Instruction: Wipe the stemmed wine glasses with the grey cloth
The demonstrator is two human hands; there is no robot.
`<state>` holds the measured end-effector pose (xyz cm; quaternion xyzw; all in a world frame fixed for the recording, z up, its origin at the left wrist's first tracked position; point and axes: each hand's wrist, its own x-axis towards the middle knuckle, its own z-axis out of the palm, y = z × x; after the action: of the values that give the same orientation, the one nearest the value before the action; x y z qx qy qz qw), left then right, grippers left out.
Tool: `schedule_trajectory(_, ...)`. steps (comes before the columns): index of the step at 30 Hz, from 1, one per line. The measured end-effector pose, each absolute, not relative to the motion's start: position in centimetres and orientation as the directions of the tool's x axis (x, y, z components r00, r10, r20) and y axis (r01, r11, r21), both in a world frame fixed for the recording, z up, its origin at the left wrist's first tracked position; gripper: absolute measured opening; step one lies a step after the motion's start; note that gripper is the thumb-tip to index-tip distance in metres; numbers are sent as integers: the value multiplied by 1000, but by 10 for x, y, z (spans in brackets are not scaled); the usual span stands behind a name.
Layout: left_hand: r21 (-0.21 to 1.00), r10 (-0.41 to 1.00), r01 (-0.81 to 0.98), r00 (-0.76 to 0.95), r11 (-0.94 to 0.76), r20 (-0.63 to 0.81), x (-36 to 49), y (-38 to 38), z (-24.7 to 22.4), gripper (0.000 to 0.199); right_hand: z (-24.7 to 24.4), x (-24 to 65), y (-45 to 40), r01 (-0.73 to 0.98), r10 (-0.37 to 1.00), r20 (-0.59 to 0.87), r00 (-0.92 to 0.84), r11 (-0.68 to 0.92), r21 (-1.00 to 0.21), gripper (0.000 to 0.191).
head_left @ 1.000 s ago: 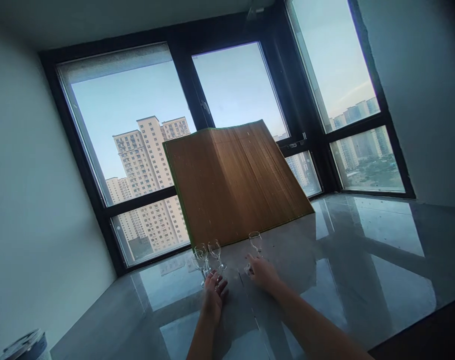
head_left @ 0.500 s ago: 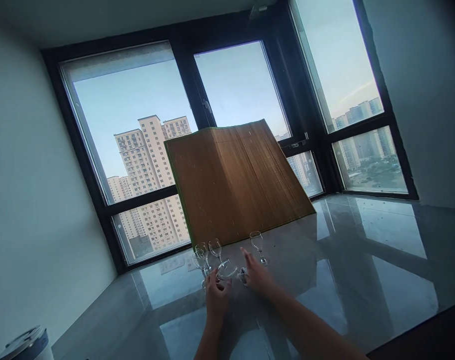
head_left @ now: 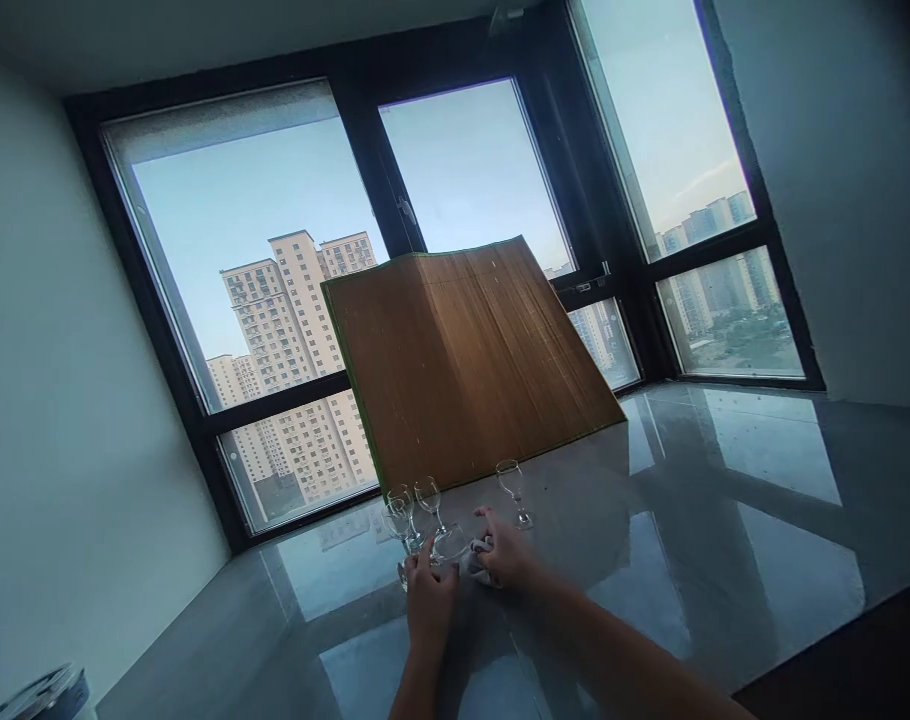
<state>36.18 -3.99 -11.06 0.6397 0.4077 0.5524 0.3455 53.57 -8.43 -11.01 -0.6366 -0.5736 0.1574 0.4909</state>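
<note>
A clear wine glass is tilted sideways between my two hands, its bowl toward the left. My left hand has its thumb and fingers curved at the bowl's near side. At the foot end, my right hand grips the glass with its lower fingers while the index finger points out. Beyond my left hand several stemmed glasses stand close together, one of them a rear glass. Another upright glass stands just past my right hand. The contact points of my fingers are small and partly hidden.
A brown panel with green edging leans against the dark window frame behind the glasses. The glossy grey tabletop carries window reflections. A container with a lid is cut off at the lower left corner.
The tilted glass has come slightly lower and levelled between my hands. My right hand has dipped a little, its index finger now more bent. The whole view has shifted slightly.
</note>
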Motion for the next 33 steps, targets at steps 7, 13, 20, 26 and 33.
schedule_trajectory(7, 869, 884, 177, 15, -462, 467, 357, -43, -106, 41, -99, 527, -91, 164, 880, 420, 224, 390, -906, 64)
schedule_trajectory(13, 793, 830, 258, 264, -551, 491, 365, -45, -113, 46, -94, 523, -94, 396, 725, 577, 377, 437, -808, 52)
schedule_trajectory(20, 833, 854, 201, 197, -516, 481, 370, -46, -112, 42, -94, 536, -95, 631, 485, 682, 548, 294, -717, 55)
schedule_trajectory(26, 849, 858, 164, 217, -502, 465, 368, -44, -112, 43, -100, 534, -93, 623, 627, 659, 415, 332, -708, 54)
schedule_trajectory(33, 617, 780, 478, 383, -626, 495, 370, -44, -119, 50, -103, 532, -97, 686, 576, 667, 472, 236, -689, 46)
